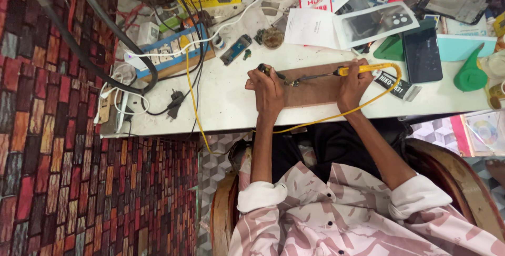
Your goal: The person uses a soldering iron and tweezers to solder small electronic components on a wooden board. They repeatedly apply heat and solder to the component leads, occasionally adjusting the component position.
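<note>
My right hand [353,86] grips a yellow-handled soldering iron [363,69] whose metal tip points left toward a small part [292,82] on a brown wooden board [315,91]. My left hand [267,89] rests on the board's left end and pinches a small dark piece [264,69] between its fingers, close to the iron's tip. The iron's yellow cord [389,89] loops off the table's front edge. Both forearms reach up from rolled white cuffs.
The white table [226,103] holds a blue power strip [169,53] with plugs and cables at left, a dark phone [422,52], a green funnel-shaped cone [470,72], papers and boxes at the back. A brick-pattern wall [52,156] lies left.
</note>
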Motion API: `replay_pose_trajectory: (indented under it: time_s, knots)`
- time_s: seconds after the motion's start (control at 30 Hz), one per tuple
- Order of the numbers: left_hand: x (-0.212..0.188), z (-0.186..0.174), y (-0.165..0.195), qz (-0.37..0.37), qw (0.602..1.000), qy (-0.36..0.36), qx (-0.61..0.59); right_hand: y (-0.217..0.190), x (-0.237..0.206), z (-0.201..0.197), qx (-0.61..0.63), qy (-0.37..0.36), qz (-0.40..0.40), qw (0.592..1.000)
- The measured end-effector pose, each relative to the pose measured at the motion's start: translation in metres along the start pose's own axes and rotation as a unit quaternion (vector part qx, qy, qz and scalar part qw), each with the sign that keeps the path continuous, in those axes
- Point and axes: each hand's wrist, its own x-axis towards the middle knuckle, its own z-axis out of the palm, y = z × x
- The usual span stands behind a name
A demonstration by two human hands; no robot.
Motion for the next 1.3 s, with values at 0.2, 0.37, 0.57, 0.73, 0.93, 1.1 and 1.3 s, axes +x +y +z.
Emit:
replay_pose_trajectory:
  time_s: [0.2,0.37,0.57,0.73,0.93,1.1,1.3]
  knots:
    - [0.003,-0.002,0.002,0.013,1.0,0.015,0.004,-0.022,0.012,0.023,0.005,0.002,0.1,0.995]
    - [0.0,-0.003,0.003,-0.008,1.0,0.007,-0.003,-0.028,0.028,0.055,-0.066,-0.068,0.116,0.989]
    - [0.0,-0.005,0.005,0.001,1.0,0.022,-0.006,-0.017,0.03,0.077,-0.138,-0.144,0.083,0.976]
    - [-0.004,-0.004,0.006,0.04,0.998,0.049,0.018,-0.012,0.028,0.073,-0.117,-0.168,0.048,0.978]
    - [-0.005,-0.006,0.007,0.001,1.0,0.022,0.007,-0.003,0.029,0.073,-0.133,-0.165,0.044,0.976]
    - [-0.004,-0.007,0.009,0.002,1.0,0.026,-0.005,0.005,0.03,0.072,-0.117,-0.171,0.031,0.978]
    - [-0.007,0.002,-0.002,0.003,0.999,0.046,-0.003,0.01,0.031,0.07,-0.115,-0.168,0.045,0.978]
